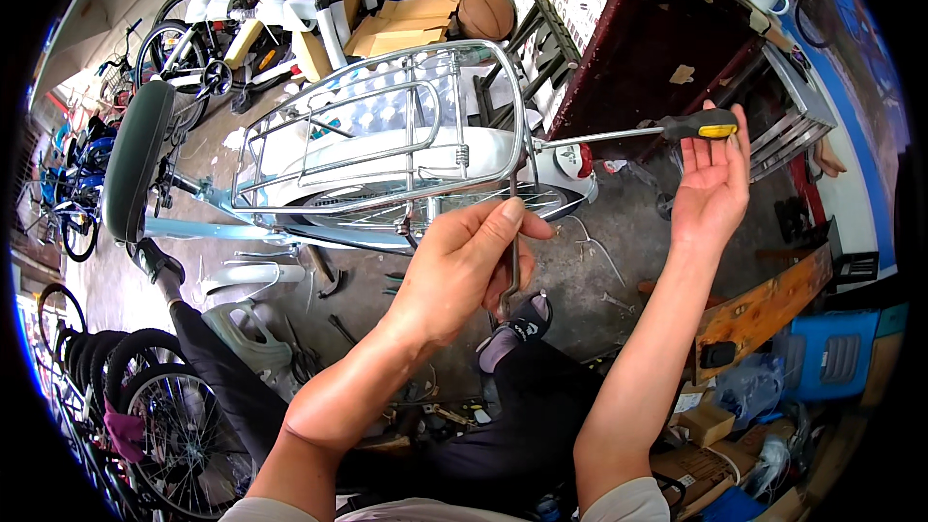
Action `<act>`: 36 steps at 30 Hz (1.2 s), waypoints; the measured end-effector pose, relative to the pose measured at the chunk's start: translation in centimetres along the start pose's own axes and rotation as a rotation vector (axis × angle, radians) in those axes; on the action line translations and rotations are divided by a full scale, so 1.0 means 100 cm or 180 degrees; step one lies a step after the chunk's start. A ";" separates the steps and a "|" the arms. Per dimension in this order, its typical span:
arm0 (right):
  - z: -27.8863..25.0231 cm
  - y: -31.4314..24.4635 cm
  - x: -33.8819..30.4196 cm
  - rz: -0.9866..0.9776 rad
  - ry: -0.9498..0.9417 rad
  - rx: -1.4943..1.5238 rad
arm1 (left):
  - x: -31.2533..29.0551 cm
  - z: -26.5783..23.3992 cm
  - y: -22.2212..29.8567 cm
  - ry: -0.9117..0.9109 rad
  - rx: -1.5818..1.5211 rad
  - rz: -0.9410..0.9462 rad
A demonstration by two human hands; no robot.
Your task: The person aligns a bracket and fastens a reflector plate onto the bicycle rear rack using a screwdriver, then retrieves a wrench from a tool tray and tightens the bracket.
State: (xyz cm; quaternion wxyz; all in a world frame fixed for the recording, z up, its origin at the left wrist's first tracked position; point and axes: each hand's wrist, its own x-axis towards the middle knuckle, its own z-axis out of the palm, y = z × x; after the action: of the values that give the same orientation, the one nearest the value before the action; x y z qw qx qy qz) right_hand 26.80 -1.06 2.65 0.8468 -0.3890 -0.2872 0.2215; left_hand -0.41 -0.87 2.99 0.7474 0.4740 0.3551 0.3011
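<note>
Screwdriver (674, 128), black and yellow at the handle, beyond the rear end of the bicycle's silver rack (410, 130). Long axis nearly crosswise to the viewer; the shaft points left, its tip at the rack's end rail. The right hand (713, 179), palm upward, has its grip lightly closed on the handle. The left hand (464, 261) grips a dark bent rod (513, 280), roughly perpendicular to the shaft. Below the rack: white fender (387, 157); behind, red reflector (585, 160).
</note>
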 end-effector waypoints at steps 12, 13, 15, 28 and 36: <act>0.004 0.007 0.003 -0.0023 0.0501 -0.0503 | 0.009 -0.004 -0.023 0.0078 0.0749 0.0408; 0.009 0.004 0.002 0.0118 0.0564 -0.0334 | 0.008 -0.004 -0.023 0.0079 0.0750 0.0406; 0.008 0.002 0.001 0.0252 0.0625 -0.0165 | 0.008 -0.004 -0.023 0.0092 0.0785 0.0401; 0.002 0.005 0.001 0.0046 -0.0196 0.0286 | 0.013 -0.005 -0.028 0.0138 0.1129 0.0564; 0.002 0.006 0.001 0.0033 -0.0168 0.0102 | 0.058 -0.007 -0.059 0.0599 0.1922 0.1046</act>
State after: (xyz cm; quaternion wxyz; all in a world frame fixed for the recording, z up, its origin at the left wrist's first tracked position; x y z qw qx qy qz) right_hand 26.68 -0.54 2.28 0.8439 -0.3710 -0.3038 0.2406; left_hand 2.91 1.85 -4.08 0.4792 0.6946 0.4144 0.3410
